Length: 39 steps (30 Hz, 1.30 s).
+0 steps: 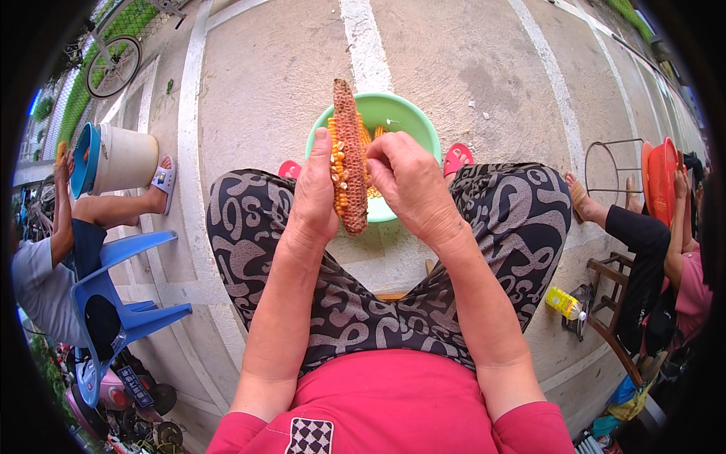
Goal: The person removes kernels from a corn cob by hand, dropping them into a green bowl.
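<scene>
Over a light green plastic basin (405,113), my left hand (313,196) grips a corn cob (353,162) held upright in the view. Its facing side is bare and reddish-brown. Yellow kernels (339,176) line its left side, some of them loose near my thumb; my other left fingers are hidden behind it. My right hand (411,184) is bent at the cob's right edge, thumb and forefinger close together; the fingertips are partly hidden, so whether they pinch anything does not show. Inside the basin are loose kernels (374,193) and another ear of corn (380,131).
To the left, a person sits by a blue plastic chair (122,267), a white bucket (127,159) and a blue basin (85,159). Another person at right holds a red plastic basket (662,181). A yellow-labelled bottle (564,302) and a metal ring stand (615,164) are nearby.
</scene>
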Tool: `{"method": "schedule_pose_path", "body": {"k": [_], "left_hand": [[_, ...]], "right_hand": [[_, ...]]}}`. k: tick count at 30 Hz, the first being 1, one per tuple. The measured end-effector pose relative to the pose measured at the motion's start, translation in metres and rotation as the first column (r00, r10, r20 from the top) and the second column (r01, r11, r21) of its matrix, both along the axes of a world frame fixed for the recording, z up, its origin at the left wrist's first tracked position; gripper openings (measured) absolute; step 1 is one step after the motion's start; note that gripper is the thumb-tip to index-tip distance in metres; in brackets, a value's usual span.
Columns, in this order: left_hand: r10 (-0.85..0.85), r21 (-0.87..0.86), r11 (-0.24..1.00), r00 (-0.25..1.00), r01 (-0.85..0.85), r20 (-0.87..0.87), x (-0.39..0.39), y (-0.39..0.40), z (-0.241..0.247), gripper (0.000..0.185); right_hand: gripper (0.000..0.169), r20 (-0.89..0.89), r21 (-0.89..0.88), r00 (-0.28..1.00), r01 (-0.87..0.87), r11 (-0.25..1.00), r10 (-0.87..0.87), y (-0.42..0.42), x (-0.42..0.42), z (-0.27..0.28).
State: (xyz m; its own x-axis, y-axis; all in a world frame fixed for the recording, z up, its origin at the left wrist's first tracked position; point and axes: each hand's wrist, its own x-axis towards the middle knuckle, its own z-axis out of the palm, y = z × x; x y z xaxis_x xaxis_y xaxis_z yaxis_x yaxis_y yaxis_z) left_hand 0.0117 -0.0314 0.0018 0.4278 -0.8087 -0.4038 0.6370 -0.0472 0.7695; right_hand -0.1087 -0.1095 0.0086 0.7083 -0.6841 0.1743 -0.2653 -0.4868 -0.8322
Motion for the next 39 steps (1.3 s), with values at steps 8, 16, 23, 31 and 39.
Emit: {"method": "schedule_pose_path", "body": {"k": [8, 16, 23, 31, 39], "left_hand": [[-0.026, 0.010, 1.000, 0.999, 0.025, 0.027, 0.001, 0.000, -0.002, 0.054], [-0.031, -0.040, 0.999, 0.999, 0.032, 0.018, -0.003, -0.001, 0.003, 0.054], [-0.045, -0.006, 0.999, 0.998, 0.045, 0.035, -0.003, 0.000, -0.001, 0.054], [-0.066, -0.030, 0.997, 0.997, 0.067, 0.030, -0.002, 0.001, -0.002, 0.050], [0.006, -0.072, 0.997, 1.000, -0.007, -0.021, 0.001, -0.002, -0.010, 0.044]], "right_hand": [[0.014, -0.086, -0.111, 0.987, 0.123, 0.986, -0.133, -0.004, -0.002, 0.002], [0.037, 0.054, -0.019, 0.998, 0.010, 1.000, -0.009, 0.010, 0.008, 0.005], [0.029, 0.012, -0.057, 1.000, 0.018, 0.998, -0.017, 0.014, 0.009, 0.004], [0.014, 0.068, -0.084, 0.998, -0.015, 0.996, 0.020, 0.015, 0.010, -0.004], [0.010, 0.066, -0.014, 0.997, -0.038, 0.999, 0.039, 0.014, 0.007, -0.008]]}}
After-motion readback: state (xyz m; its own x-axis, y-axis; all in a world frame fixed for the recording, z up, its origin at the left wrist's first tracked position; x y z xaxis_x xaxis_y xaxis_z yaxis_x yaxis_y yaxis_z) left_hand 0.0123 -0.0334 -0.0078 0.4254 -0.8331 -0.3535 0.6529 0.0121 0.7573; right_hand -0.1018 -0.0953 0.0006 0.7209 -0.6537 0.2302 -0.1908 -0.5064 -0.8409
